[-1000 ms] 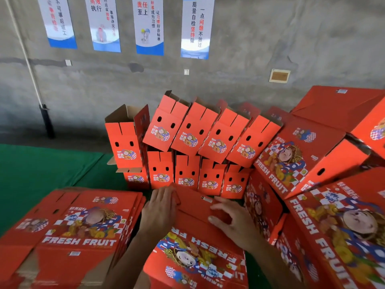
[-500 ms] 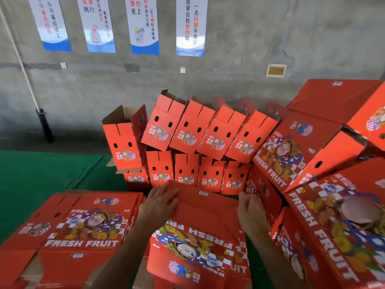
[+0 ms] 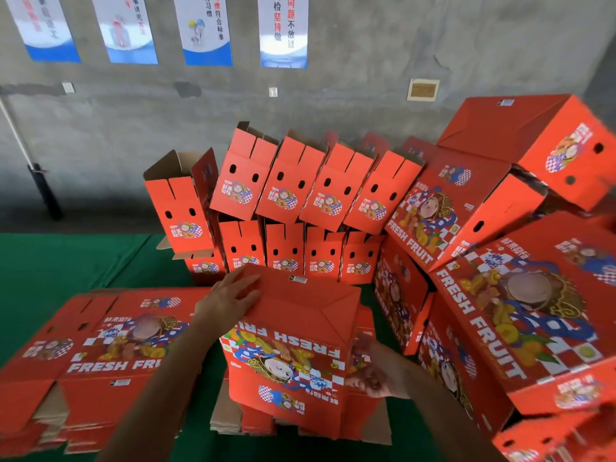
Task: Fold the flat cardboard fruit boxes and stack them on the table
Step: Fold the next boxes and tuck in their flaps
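1. The box in hand (image 3: 293, 331) is held near centre on the green bench (image 3: 50, 261), its folded bottom turned up; it is judged nearly formed but not yet stacked.
2. Many folded boxes (image 3: 300, 188) are piled far and right; a flat stack (image 3: 100, 345) remains left.
3. The left hand (image 3: 230, 300) is pressed flat on top, its grip apart; the right hand (image 3: 376, 371) is blurred at the right side, so its grip cannot be told.

The right hand (image 3: 376, 378) is blurred against the side of the box (image 3: 300, 315), so its grip cannot be told. The left hand (image 3: 230, 298) covers the box's top left corner. 4 posters (image 3: 283, 31) are cut off by the top edge, their small print unreadable. The flat stack (image 3: 100, 355) runs off the left edge, and the folded boxes (image 3: 533, 328) off the right.
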Available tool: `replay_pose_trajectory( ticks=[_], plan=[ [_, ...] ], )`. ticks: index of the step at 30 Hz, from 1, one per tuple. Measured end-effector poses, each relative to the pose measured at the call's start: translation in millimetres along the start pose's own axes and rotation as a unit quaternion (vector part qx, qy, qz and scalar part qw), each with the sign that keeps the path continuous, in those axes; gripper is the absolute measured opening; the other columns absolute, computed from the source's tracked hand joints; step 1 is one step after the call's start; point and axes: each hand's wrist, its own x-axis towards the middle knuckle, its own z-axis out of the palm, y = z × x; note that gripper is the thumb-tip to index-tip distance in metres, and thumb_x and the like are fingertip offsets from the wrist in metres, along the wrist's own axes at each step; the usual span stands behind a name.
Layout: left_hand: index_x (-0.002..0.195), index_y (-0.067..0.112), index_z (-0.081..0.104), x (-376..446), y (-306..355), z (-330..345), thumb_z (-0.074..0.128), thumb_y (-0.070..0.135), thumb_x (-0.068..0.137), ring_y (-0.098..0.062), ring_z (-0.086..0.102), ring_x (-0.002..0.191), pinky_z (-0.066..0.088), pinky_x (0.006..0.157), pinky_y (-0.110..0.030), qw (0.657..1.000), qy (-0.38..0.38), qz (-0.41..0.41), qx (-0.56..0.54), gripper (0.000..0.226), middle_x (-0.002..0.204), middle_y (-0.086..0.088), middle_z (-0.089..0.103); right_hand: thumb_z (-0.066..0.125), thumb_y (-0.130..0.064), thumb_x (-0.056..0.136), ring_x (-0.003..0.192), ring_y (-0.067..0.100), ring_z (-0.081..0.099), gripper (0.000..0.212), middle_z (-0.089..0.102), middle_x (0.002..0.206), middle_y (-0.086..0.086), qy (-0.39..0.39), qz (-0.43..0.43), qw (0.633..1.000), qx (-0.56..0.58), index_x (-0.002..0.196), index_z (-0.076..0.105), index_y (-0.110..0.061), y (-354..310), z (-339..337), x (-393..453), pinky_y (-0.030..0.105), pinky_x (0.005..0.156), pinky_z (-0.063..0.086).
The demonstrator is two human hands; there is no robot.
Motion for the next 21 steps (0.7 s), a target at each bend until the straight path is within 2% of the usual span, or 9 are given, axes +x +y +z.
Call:
replay_pose_trajectory(
  ticks=[4, 8, 11, 13, 15, 16, 18, 19, 21],
  plan=[
    [0.143, 0.052, 0.051, -12, -9, -8, 0.05, 0.059, 0.1, -0.021, 0.038, 0.145, 0.042, 0.112, -0.052, 1.0, 0.011, 0.011, -0.026, 0.043, 0.164, 0.017, 0.028, 0.058, -0.066, 0.093, 0.082, 0.024, 0.069, 0.066, 0.072, 0.112, 0.022, -0.075, -0.019, 0.995, 0.065, 0.134, 0.06, -0.014, 7, -5, -1, 0.028, 0.062, 0.056],
    [0.141, 0.037, 0.059, -17, 1, -27, 0.061, 0.039, 0.101, -0.023, 0.043, 0.143, 0.045, 0.112, -0.046, 0.995, 0.012, 0.045, -0.083, 0.04, 0.165, 0.007, 0.03, 0.074, -0.041, 0.087, 0.098, 0.036, 0.069, 0.063, 0.066, 0.12, 0.026, -0.062, -0.069, 0.994, 0.062, 0.137, 0.056, -0.008, -13, 0, -12, 0.039, 0.077, 0.059],
    [0.146, 0.041, 0.053, -22, 27, -49, 0.065, 0.045, 0.097, -0.021, 0.031, 0.149, 0.036, 0.119, -0.05, 0.983, 0.045, 0.066, -0.167, 0.051, 0.168, 0.006, 0.02, 0.07, -0.016, 0.089, 0.103, 0.041, 0.068, 0.057, 0.063, 0.121, 0.025, 0.011, -0.186, 0.982, 0.01, 0.139, 0.048, -0.033, -53, 1, -34, 0.043, 0.082, 0.061],
    [0.147, 0.053, 0.045, -28, 54, -62, 0.056, 0.058, 0.098, -0.01, 0.029, 0.149, 0.03, 0.122, -0.048, 0.959, 0.065, 0.079, -0.262, 0.051, 0.167, 0.012, 0.023, 0.062, -0.007, 0.094, 0.1, 0.031, 0.072, 0.061, 0.067, 0.115, 0.015, 0.069, -0.277, 0.957, -0.052, 0.136, 0.048, -0.051, -83, 1, -56, 0.042, 0.087, 0.062],
    [0.148, 0.055, 0.042, -33, 86, -67, 0.049, 0.069, 0.097, 0.002, 0.033, 0.147, 0.03, 0.123, -0.045, 0.924, 0.073, 0.114, -0.356, 0.053, 0.16, 0.024, 0.034, 0.058, -0.011, 0.098, 0.089, 0.016, 0.071, 0.064, 0.068, 0.105, 0.006, 0.121, -0.364, 0.911, -0.151, 0.135, 0.046, -0.062, -114, 1, -83, 0.032, 0.086, 0.06],
    [0.147, 0.056, 0.042, -33, 104, -66, 0.048, 0.072, 0.096, 0.005, 0.035, 0.145, 0.032, 0.122, -0.044, 0.913, 0.068, 0.132, -0.379, 0.054, 0.157, 0.029, 0.037, 0.057, -0.015, 0.099, 0.09, 0.015, 0.068, 0.064, 0.066, 0.102, 0.003, 0.154, -0.404, 0.876, -0.212, 0.135, 0.043, -0.066, -128, 1, -96, 0.031, 0.086, 0.056],
    [0.148, 0.056, 0.041, -31, 140, -60, 0.049, 0.069, 0.097, 0.003, 0.033, 0.147, 0.035, 0.12, -0.044, 0.902, 0.042, 0.172, -0.394, 0.054, 0.159, 0.028, 0.035, 0.055, -0.019, 0.1, 0.111, 0.025, 0.057, 0.062, 0.058, 0.112, 0.004, 0.269, -0.465, 0.767, -0.35, 0.145, 0.038, -0.058, -152, 0, -118, 0.038, 0.096, 0.048],
    [0.15, 0.056, 0.037, -28, 160, -56, 0.053, 0.064, 0.098, 0.003, 0.029, 0.149, 0.033, 0.12, -0.039, 0.9, 0.026, 0.193, -0.389, 0.055, 0.161, 0.027, 0.031, 0.054, -0.02, 0.099, 0.116, 0.03, 0.05, 0.062, 0.052, 0.113, 0.006, 0.324, -0.483, 0.705, -0.406, 0.151, 0.037, -0.05, -161, 0, -130, 0.039, 0.098, 0.043],
    [0.156, 0.054, 0.024, -21, 201, -51, 0.063, 0.054, 0.098, 0.01, 0.016, 0.15, 0.024, 0.117, -0.021, 0.898, 0.01, 0.247, -0.365, 0.07, 0.163, 0.033, 0.017, 0.051, -0.023, 0.1, 0.115, 0.032, 0.043, 0.06, 0.042, 0.111, 0.006, 0.388, -0.501, 0.627, -0.453, 0.154, 0.036, -0.043, -174, -5, -155, 0.042, 0.098, 0.041]
  ],
)
